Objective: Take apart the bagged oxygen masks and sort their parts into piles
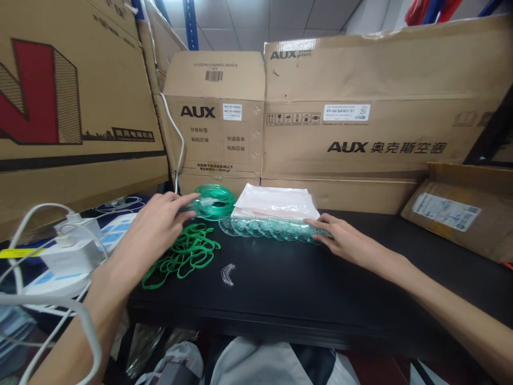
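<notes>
My left hand point(162, 219) reaches to the left side of a coil of clear green tubing point(218, 200). Its thumb and index finger close around a clear part at the coil's edge. My right hand point(340, 238) has its thumb and fingers on the right end of a row of overlapping clear green plastic masks point(264, 229). Behind that row lies a stack of white plastic packets point(276, 200). Green elastic straps point(188, 251) lie in a tangle below my left hand. Several thin metal strips point(227, 274) are bunched near the middle of the black table point(276, 289).
Large cardboard boxes point(340, 75) wall off the table's back, and another box point(60, 107) rises at the left. A smaller carton point(460, 208) stands at right. White plugs point(72, 256) and cables crowd the left side beside my forearm.
</notes>
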The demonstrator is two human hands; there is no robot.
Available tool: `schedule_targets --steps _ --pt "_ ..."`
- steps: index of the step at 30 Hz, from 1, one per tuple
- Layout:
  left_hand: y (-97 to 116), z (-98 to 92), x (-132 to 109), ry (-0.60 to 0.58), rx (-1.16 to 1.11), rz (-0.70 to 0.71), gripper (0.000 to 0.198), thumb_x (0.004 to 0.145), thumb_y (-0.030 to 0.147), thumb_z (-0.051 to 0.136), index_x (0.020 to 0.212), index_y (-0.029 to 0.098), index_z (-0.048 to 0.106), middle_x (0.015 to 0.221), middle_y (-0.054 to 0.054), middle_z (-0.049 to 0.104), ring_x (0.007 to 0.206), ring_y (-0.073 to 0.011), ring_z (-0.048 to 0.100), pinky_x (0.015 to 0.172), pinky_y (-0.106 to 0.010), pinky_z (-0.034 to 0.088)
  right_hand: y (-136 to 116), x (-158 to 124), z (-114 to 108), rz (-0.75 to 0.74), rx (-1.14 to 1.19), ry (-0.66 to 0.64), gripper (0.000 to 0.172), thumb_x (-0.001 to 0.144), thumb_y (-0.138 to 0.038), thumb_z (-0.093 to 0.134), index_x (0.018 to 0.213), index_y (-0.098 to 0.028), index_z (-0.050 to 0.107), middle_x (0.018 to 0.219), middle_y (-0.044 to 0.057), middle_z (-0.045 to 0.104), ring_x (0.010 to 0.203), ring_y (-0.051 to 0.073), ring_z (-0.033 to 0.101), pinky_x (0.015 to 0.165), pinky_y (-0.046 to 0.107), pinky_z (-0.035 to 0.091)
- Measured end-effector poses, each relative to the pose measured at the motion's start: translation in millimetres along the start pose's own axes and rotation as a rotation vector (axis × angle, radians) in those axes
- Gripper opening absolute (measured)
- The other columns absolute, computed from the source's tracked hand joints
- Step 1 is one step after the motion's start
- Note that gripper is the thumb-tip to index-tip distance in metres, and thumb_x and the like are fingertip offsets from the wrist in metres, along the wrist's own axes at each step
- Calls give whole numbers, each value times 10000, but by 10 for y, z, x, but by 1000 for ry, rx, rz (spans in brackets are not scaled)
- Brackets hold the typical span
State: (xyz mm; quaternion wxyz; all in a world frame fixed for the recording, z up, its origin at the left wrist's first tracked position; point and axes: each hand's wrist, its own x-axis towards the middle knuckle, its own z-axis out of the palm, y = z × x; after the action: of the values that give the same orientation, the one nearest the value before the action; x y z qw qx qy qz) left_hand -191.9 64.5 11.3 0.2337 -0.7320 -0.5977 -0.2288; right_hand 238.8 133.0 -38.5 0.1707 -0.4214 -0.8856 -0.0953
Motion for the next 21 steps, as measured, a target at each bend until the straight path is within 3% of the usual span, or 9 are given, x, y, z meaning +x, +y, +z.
schedule_targets --steps 3,6,8,10,13,17,19,21 --pt "373 37 -53 -92 -269 97 424 1033 380 523 1436 271 595 1222 -80 652 1140 -267 592 1038 -420 474 -222 17 -103 36 -47 52 506 1042 -357 431 1501 -173 538 1184 195 612 999 343 643 889 511 552" --pt "870 171 -146 -207 -491 239 406 1032 332 539 1432 306 608 1259 -65 649 1192 -236 591 1066 -367 461 -568 -59 -237 97 -24 148 519 1064 -405 406 1527 -194 508 1293 198 601 1120 357 628 977 536 522" --pt "1152 238 -195 -277 -545 311 419 1004 319 598 1423 310 621 1243 -62 667 1200 -244 600 1062 -368 466 -819 -171 -274 125 179 170 487 1060 -487 443 1476 -269 573 1331 136 630 1206 316 624 1059 474 495" --pt "1339 228 -215 -344 -530 346 466 960 325 675 1420 267 628 1301 -82 666 1272 -277 579 1108 -403 442 -1023 -293 -236 132 344 88 445 1044 -526 477 1404 -322 643 1352 81 652 1252 293 617 1107 445 468" --pt "1480 54 -260 -266 -474 330 505 928 331 721 1407 197 629 1407 -120 624 1352 -317 525 1163 -462 393 -1184 -398 -103 174 427 29 439 1014 -489 554 1412 -324 636 1369 75 649 1256 300 620 1092 435 482" --pt "1690 -93 -601 -66 -559 332 245 1049 280 503 1144 248 726 1164 -49 729 1089 -227 657 1007 -389 492 -1237 -391 -28 184 439 82 384 1031 -359 526 1379 -265 659 1356 100 661 1234 295 633 1099 438 471" --pt "1824 52 -891 -88 -612 405 292 1044 321 482 946 225 740 973 -44 763 919 -208 699 862 -329 526 -1243 -383 -52 188 453 106 353 1025 -336 538 1333 -252 689 1346 99 674 1239 293 632 1105 434 464" --pt "1926 308 -1174 -235 -556 499 383 1017 383 504 767 219 743 717 -35 741 659 -187 692 611 -284 481 -1237 -386 -88 194 471 113 342 1021 -336 555 1324 -253 691 1344 86 681 1253 283 627 1103 412 464"
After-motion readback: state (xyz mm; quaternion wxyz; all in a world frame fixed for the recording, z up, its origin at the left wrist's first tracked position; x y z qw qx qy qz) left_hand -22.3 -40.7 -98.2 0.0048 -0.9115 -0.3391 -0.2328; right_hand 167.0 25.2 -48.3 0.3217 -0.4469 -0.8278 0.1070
